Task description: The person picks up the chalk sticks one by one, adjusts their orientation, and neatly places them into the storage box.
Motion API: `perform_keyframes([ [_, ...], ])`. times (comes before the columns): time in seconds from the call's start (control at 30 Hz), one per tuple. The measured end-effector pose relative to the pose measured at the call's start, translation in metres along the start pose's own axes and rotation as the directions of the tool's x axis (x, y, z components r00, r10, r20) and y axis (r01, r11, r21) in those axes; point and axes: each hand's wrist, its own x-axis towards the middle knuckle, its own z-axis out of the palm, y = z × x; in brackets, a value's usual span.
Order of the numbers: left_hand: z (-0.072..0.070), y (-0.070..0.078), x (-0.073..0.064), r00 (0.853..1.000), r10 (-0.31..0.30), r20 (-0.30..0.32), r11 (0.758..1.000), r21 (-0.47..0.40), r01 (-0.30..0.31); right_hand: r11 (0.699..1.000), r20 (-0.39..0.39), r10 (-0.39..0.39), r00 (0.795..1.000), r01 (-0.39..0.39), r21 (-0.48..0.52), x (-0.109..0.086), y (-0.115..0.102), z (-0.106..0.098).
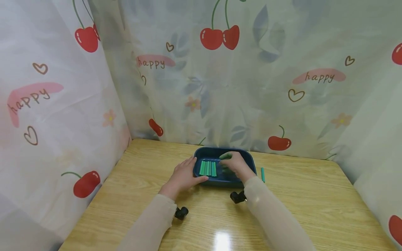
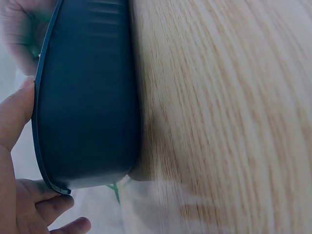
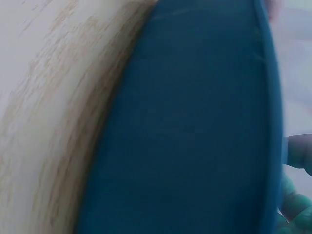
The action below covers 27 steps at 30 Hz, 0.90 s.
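Note:
A dark blue tray stands near the back of the table, and several short green sticks lie side by side in its left half. My left hand grips the tray's left end; the left wrist view shows the thumb on one rim and curled fingers at the corner. Over the tray's right half is my right hand, its bent fingertips inside and tinged green. I cannot tell whether it holds a stick. In the right wrist view, the tray wall hides most of those fingers.
One more green stick lies on the wooden table, just right of the tray. Behind the table hangs a cherry-patterned curtain, with further curtain panels at both sides. Black wrist cameras protrude from beneath the sleeves.

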Motion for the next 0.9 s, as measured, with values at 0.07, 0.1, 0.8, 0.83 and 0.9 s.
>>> perform_keyframes([
  [0.07, 0.000, 0.000, 0.000, 1.000, 0.002, -0.003, 1.000, -0.002, -0.002, 1.000, 0.004, -0.024, 1.000, 0.024, -0.006, -0.003, 0.000, -0.003],
  [0.1, 0.000, 0.000, 0.000, 1.000, 0.004, -0.005, 1.000, -0.002, -0.004, 0.999, 0.004, -0.035, 0.999, 0.035, -0.009, -0.004, 0.000, -0.005],
  [0.8, 0.000, 0.002, 0.000, 1.000, -0.016, 0.003, 1.000, 0.008, 0.016, 0.996, -0.015, -0.085, 0.996, 0.084, -0.013, -0.035, -0.011, -0.046],
  [0.83, 0.000, 0.002, 0.000, 1.000, -0.015, 0.002, 1.000, 0.007, 0.015, 0.996, -0.011, -0.084, 0.996, 0.083, -0.006, -0.038, -0.012, -0.048],
  [0.9, 0.001, 0.002, -0.001, 1.000, -0.011, -0.001, 1.000, 0.008, 0.011, 0.997, -0.010, -0.078, 0.997, 0.078, 0.008, -0.041, -0.012, -0.053],
])
